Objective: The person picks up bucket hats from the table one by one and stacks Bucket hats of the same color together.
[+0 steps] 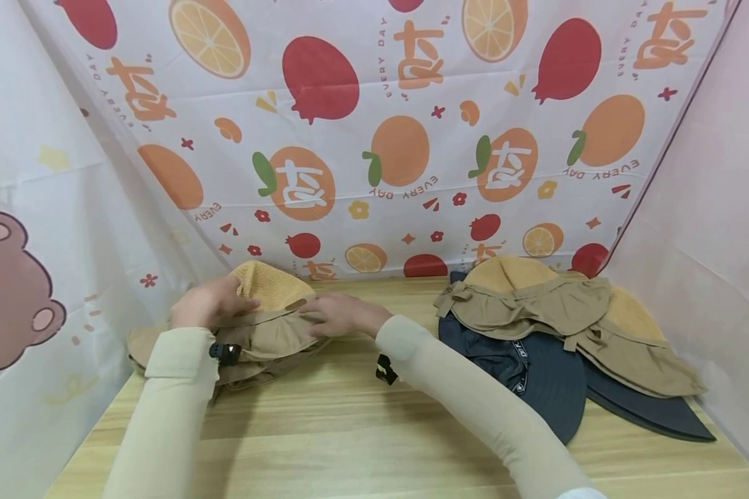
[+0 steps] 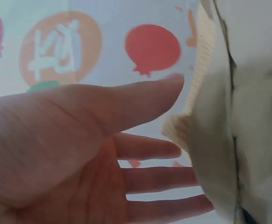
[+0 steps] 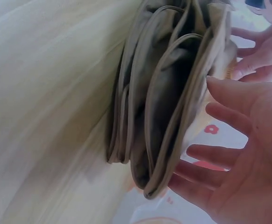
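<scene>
A stack of bucket hats (image 1: 268, 338) sits on the left of the table; the top one has a yellow woven crown (image 1: 274, 285) and a khaki fabric brim. My left hand (image 1: 212, 301) is at the crown's left side, thumb and fingers extended and apart in the left wrist view (image 2: 75, 154). From the right, my right hand (image 1: 343, 313) touches the brim with its fingertips. In the right wrist view several layered khaki brims (image 3: 161, 107) show edge-on, with the right hand's fingers (image 3: 211, 158) spread along the outermost one. The hats' far side is hidden.
On the right of the wooden table (image 1: 324, 430) lie more yellow-and-khaki hats (image 1: 530, 298) piled over dark navy caps (image 1: 549, 374). A fruit-print curtain (image 1: 362, 229) hangs behind the table, with pale curtains at both sides.
</scene>
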`<action>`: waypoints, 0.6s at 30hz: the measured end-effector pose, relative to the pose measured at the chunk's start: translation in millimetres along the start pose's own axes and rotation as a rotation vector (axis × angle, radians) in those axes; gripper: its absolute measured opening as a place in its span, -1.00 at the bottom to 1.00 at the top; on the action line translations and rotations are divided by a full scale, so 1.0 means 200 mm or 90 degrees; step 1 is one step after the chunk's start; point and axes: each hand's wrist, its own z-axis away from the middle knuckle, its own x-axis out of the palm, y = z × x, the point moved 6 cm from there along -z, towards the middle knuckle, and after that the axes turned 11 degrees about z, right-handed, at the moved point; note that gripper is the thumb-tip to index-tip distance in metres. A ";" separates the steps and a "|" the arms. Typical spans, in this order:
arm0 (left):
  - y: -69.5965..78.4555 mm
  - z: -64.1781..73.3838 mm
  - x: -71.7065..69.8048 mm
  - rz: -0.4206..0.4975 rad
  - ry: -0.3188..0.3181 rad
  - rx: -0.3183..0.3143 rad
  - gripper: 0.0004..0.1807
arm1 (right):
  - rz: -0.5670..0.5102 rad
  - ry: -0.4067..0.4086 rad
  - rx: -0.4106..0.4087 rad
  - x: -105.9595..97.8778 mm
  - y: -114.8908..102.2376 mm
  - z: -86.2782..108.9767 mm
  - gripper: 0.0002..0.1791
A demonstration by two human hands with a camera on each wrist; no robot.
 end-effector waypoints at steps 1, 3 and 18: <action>0.02 0.01 0.01 -0.003 0.007 0.012 -0.50 | -0.005 0.004 0.003 0.00 0.01 0.02 -0.43; 0.06 0.04 0.02 -0.008 0.024 0.038 -0.42 | -0.025 0.012 0.009 -0.02 0.03 0.05 -0.42; 0.54 0.30 0.25 -0.003 0.063 0.320 -0.36 | -0.095 0.072 0.052 -0.14 0.36 0.48 -0.48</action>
